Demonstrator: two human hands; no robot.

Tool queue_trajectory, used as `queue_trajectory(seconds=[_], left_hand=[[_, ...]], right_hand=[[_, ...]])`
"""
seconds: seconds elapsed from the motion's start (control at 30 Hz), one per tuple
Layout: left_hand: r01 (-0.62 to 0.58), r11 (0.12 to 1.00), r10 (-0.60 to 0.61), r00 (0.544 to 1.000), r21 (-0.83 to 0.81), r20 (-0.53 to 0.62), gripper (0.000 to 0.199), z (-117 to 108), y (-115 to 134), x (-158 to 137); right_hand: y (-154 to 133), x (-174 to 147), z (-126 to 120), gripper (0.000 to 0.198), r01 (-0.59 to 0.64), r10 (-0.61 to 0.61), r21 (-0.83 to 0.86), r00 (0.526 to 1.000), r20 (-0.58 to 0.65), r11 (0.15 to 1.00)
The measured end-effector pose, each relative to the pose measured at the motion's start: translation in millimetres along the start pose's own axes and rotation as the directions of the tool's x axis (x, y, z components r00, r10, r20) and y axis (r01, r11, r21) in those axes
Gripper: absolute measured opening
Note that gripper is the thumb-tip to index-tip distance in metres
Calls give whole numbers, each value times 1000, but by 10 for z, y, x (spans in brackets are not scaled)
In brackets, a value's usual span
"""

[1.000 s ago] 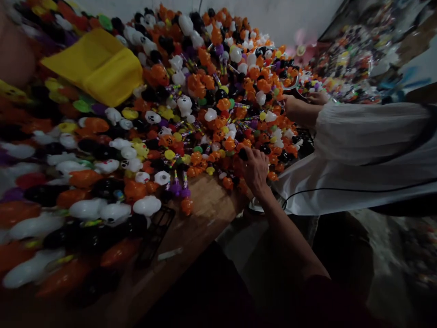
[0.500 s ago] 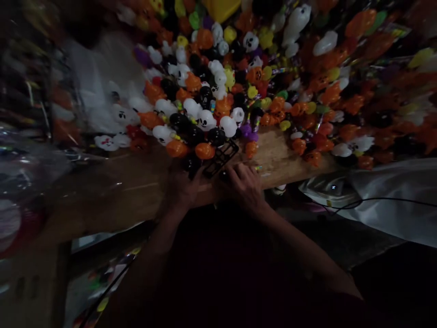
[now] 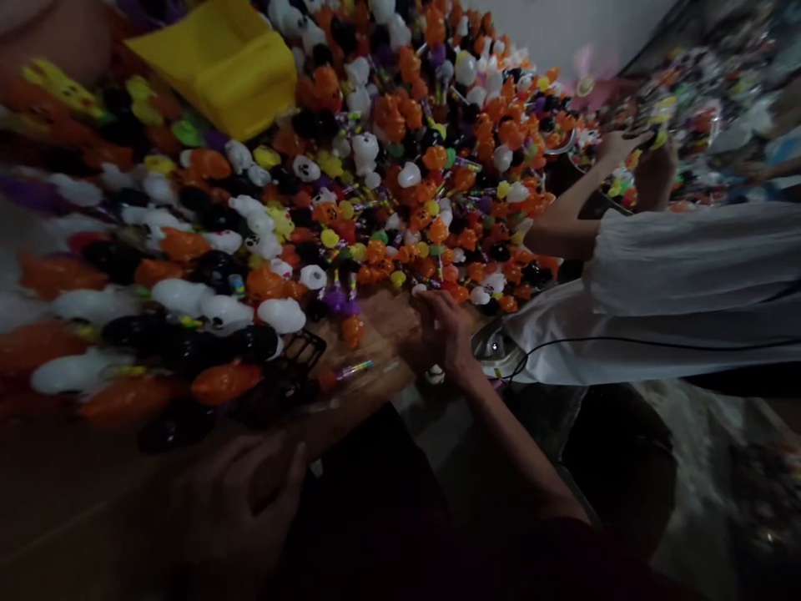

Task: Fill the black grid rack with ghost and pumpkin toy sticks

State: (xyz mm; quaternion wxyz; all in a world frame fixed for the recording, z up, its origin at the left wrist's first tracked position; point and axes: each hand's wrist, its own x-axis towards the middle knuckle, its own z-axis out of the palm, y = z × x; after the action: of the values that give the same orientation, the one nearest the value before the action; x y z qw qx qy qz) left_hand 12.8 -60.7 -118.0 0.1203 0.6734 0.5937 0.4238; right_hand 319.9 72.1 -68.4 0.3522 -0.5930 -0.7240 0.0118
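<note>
My left hand [image 3: 247, 488] is low over the wooden table's front edge, thumb apart from the fingers, with nothing visible in it; shadow hides part of it. Just beyond it is a black openwork plastic rack [image 3: 304, 349], holding rows of white, black and orange character-head toys [image 3: 226, 382]. My right hand [image 3: 449, 330] reaches to the front of the toy pile, fingers stretched out and apart. Its fingertips are close to a small white piece [image 3: 419, 289]; whether they touch it I cannot tell. Between the hands lies a slim tube with coloured contents [image 3: 354, 369].
A large heap of toys [image 3: 391, 117] covers the table's back, with a yellow container [image 3: 216, 71] on it. At right, a co-worker's white-clad arm [image 3: 663, 250] reaches over more toys. A black cable [image 3: 626, 340] crosses white cloth below a metallic device [image 3: 491, 346].
The view has swung right. My right hand has left the rack and moved right to the pile's edge. My left hand has drawn back from the toys towards me.
</note>
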Motion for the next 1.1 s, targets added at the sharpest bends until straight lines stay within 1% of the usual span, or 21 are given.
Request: queue_trajectory(seconds=[0.03,0.07,0.1,0.13,0.17,0.2,0.23,0.3,0.37,0.47,0.53,0.63,0.7,0.77,0.8,0.87,0.9,0.93,1.0,1.03,1.1], left_hand=[[-148,985,149,989,86,-6,39,71,76,73],[-288,943,289,957,166,19,45,154,136,163],[-400,890,397,916,220,56,52,244,173,259],[-462,853,454,886,242,94,58,335,190,351],[-491,833,476,871,255,119,63,417,188,429],[-498,824,484,866,270,124,65,487,174,489],[-497,819,484,867,287,118,65,539,154,530],[-460,826,455,885,327,97,62,587,116,563],[-424,829,422,902,365,90,52,580,97,557],[-410,833,404,910,372,97,33,545,85,534],[-364,879,368,929,308,49,28,536,73,522],[-220,968,224,974,118,-20,30,521,89,499],[-135,990,135,991,29,-18,30,478,156,472],[-89,996,90,995,28,-39,33,394,261,435],[-84,996,86,995,42,-48,35,338,315,414],[-70,996,74,995,63,-64,35,211,392,366],[-53,997,57,996,57,-65,31,146,408,337],[-16,999,18,998,35,-66,26,84,407,305],[133,990,-136,987,-40,-79,19,-23,371,237],[226,969,-233,970,-96,-75,20,-66,347,203],[395,894,-411,911,-210,-36,27,-135,308,146]], right_hand=[[108,79,-56,28,-87,85,-111,996,-30,990],[196,153,-103,28,-160,152,-211,987,-56,964],[264,222,-141,27,-208,195,-292,978,-75,933],[313,288,-168,27,-235,218,-353,972,-87,906],[347,351,-185,26,-248,229,-397,969,-93,884],[370,413,-191,26,-251,233,-429,968,-94,868],[385,473,-186,25,-250,233,-450,968,-94,857],[404,578,-153,24,-256,235,-477,966,-104,841],[415,654,-104,22,-265,239,-487,964,-116,832],[421,701,-34,20,-281,257,-496,959,-116,822],[419,709,8,18,-287,278,-505,956,-95,814],[428,729,60,16,-284,307,-517,951,-44,808],[442,752,67,13,-290,325,-504,945,-19,814],[441,764,38,12,-320,343,-433,939,-27,842],[424,757,12,12,-327,337,-357,941,-35,875],[342,707,-46,15,-292,290,-104,957,-29,951],[274,663,-68,18,-252,254,56,967,-16,966],[191,608,-80,21,-214,217,217,976,8,953],[-11,482,-61,27,-193,173,476,981,85,858],[-121,419,-32,28,-205,161,563,979,129,800],[-342,304,51,30,-231,137,666,972,192,709]])
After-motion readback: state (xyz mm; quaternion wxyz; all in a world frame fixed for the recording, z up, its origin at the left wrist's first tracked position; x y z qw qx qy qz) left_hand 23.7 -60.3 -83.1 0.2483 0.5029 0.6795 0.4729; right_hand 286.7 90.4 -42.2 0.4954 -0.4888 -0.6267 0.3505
